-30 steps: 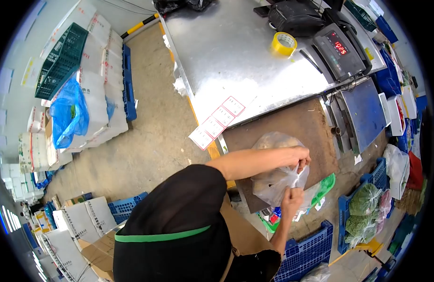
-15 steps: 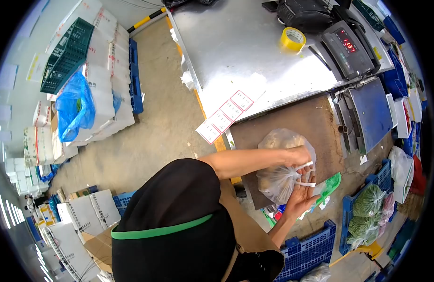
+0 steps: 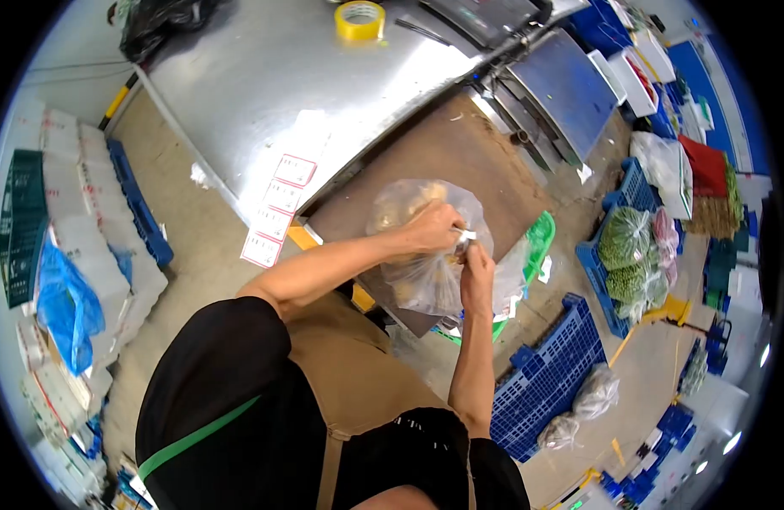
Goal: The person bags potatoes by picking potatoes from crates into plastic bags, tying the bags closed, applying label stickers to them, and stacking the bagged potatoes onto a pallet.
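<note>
A clear plastic bag (image 3: 421,285) with pale brown lumps inside rests on the brown board of the low stand. My left hand (image 3: 433,228) reaches over it from the left, fingers closed on the bag's gathered top. My right hand (image 3: 477,276) comes up from below, its thumb and fingers pinched on the same gathered plastic. A short white strip of the bag's twisted top shows between the two hands. The exact grip of the fingertips is partly hidden.
A steel table (image 3: 264,76) carries a roll of yellow tape (image 3: 359,20) and a label strip (image 3: 279,210). A green basket (image 3: 540,242) stands beside the stand. Blue pallets (image 3: 549,374) and bagged green vegetables (image 3: 625,238) lie to the right; white boxes (image 3: 86,187) are stacked left.
My right hand has gone from open fingers beside the bag's top to a pinch on it. Both hands have drawn together at the gathered plastic. My view has turned right.
</note>
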The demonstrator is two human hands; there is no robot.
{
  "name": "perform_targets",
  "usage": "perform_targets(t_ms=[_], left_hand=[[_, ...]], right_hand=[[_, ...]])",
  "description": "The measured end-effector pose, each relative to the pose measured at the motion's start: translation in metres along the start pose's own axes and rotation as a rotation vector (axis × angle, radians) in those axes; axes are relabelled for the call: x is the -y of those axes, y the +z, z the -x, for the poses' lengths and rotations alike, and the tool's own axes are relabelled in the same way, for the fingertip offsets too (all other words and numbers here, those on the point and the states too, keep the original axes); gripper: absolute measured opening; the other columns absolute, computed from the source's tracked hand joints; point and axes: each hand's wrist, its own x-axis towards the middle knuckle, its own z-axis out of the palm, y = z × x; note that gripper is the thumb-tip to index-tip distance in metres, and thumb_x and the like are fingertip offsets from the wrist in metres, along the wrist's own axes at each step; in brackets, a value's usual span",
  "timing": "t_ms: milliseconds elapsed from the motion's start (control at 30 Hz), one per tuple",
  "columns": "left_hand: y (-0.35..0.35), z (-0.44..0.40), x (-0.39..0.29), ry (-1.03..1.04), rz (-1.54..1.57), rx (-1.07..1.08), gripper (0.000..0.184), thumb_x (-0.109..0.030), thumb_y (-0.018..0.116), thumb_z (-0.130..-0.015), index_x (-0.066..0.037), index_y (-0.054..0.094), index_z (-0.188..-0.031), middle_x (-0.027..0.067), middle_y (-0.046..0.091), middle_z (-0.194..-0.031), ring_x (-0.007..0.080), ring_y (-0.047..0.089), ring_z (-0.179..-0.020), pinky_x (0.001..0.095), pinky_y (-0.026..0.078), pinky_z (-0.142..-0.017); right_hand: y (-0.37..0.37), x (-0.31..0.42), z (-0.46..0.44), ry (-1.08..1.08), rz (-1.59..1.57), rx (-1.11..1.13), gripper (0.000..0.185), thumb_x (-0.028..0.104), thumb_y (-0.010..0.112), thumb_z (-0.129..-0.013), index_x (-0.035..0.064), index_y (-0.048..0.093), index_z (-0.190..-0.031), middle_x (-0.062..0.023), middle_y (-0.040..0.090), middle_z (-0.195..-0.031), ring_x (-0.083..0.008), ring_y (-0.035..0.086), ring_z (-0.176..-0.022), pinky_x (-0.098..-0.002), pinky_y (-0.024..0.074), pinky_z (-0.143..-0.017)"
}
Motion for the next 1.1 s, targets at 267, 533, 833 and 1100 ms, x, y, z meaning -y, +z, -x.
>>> perform_targets(t_ms=[267,533,833,1100], left_hand=[[0.037,-0.042,0.046,0.008,-0.277,-0.279,0.015,-0.010,0.057,-0.069,-0.006,0.069,-0.078,0.0187,0.064,-0.069,0.0362,0.063,-0.066,0.0446,0.051,-0.063],[0.071,-0.078,0.083,-0.170,-0.312,-0.146,0.017,-0.011,0.060,-0.065,-0.005,0.069,-0.078,0.0199,0.065,-0.080,0.0351,0.063,-0.081,0.0437,0.049,-0.075],[-0.015,-0.030,0.040,-0.015,-0.200,-0.031,0.034,-0.012,0.064,-0.068,-0.003,0.064,-0.102,0.0184,0.063,-0.104,0.0339,0.058,-0.101,0.0401,0.047,-0.090],[-0.165,0.143,0.049,-0.876,-0.649,-0.568,0.064,-0.045,0.076,-0.065,0.005,0.054,-0.099,0.0241,0.061,-0.093,0.0343,0.062,-0.087,0.0429,0.050,-0.075]], right_hand=[[-0.002,-0.032,0.025,-0.525,0.851,0.085,0.016,0.011,0.068,-0.076,0.0034,0.056,-0.069,-0.0045,0.052,-0.072,-0.0214,0.050,-0.078,-0.0344,0.0382,-0.078],[0.022,-0.005,0.042,-0.703,1.241,0.340,0.018,0.014,0.072,-0.067,0.0043,0.057,-0.067,-0.0098,0.055,-0.073,-0.0288,0.052,-0.083,-0.0443,0.0383,-0.087],[0.028,-0.001,0.066,-0.602,1.172,0.050,0.027,0.001,0.064,-0.072,-0.0041,0.058,-0.097,-0.0206,0.058,-0.100,-0.0395,0.053,-0.098,-0.0437,0.0423,-0.085],[0.032,0.018,0.066,-0.571,1.075,0.007,0.027,0.001,0.061,-0.078,-0.0048,0.058,-0.104,-0.0223,0.054,-0.112,-0.0395,0.053,-0.102,-0.0439,0.0414,-0.089]])
